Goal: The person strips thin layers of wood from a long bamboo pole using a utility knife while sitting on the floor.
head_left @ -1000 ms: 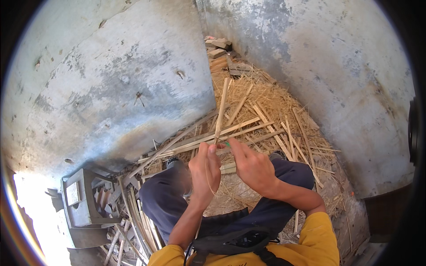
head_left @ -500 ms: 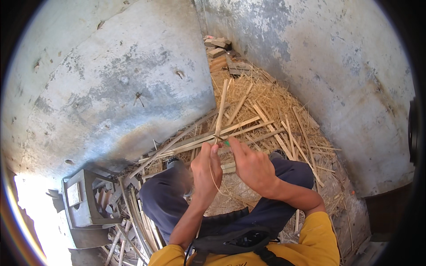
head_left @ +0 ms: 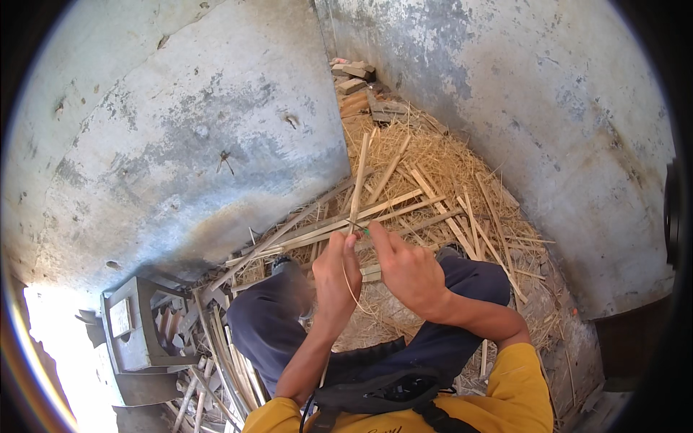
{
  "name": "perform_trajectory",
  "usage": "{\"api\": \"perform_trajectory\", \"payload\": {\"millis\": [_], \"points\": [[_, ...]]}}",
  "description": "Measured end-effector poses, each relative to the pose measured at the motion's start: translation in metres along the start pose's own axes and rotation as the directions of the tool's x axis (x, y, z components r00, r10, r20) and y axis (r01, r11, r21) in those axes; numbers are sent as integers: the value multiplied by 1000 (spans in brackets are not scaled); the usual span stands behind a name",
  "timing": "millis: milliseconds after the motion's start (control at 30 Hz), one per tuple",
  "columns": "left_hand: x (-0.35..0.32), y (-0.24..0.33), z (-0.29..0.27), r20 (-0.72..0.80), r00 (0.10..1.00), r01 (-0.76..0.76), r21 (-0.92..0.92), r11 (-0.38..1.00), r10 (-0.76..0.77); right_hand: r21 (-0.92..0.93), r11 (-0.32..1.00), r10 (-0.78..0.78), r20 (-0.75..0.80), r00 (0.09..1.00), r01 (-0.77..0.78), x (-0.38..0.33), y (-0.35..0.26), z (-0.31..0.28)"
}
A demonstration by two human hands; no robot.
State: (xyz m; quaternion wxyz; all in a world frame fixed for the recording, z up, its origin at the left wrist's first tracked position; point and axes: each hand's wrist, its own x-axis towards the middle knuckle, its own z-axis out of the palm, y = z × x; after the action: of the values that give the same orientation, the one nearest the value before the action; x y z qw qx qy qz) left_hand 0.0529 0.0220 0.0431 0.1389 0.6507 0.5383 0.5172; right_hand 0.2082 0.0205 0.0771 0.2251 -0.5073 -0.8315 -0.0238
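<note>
Bamboo strip (head_left: 359,189) pinched between my left hand (head_left: 338,273) and right hand (head_left: 404,267); thin sliver (head_left: 349,285) partly peeled, heaps of strips (head_left: 404,209) remain.

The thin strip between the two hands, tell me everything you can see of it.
The thin strip is a pale, straw-coloured sliver that looks like split bamboo or cane: flat, narrow and dry. It stands nearly upright, leaning slightly right, its top end free above the heap of straw and slats. Its lower end is pinched between the left hand and the right hand at the fingertips. A finer curl of the same material hangs down below the grip, in front of the left wrist.
</note>
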Motion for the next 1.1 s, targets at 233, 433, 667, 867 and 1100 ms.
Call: {"api": "perform_trajectory", "payload": {"millis": [233, 433, 667, 867, 1100], "points": [[-1, -6, 4, 1, 1000, -15, 7, 1000, 15, -16, 1000, 28, 56, 998, -27, 3, -1, -1], [-3, -12, 4, 21, 1000, 9, -4, 1000, -9, 301, 948, 58, 140, 988, -98, 12, 18, 2], [1, 9, 2, 98, 977, 206, -226, 952, -188, 593, 801, 43, 75, 996, -79, 16, 25, -14], [4, 5, 2, 73, 976, 217, -252, 943, -205, 468, 873, 84, 127, 988, -135, 8, 23, -16], [6, 5, 0, 75, 973, 229, -268, 936, -217, 429, 896, 58, 141, 988, -114, 2, 20, -7]]}}
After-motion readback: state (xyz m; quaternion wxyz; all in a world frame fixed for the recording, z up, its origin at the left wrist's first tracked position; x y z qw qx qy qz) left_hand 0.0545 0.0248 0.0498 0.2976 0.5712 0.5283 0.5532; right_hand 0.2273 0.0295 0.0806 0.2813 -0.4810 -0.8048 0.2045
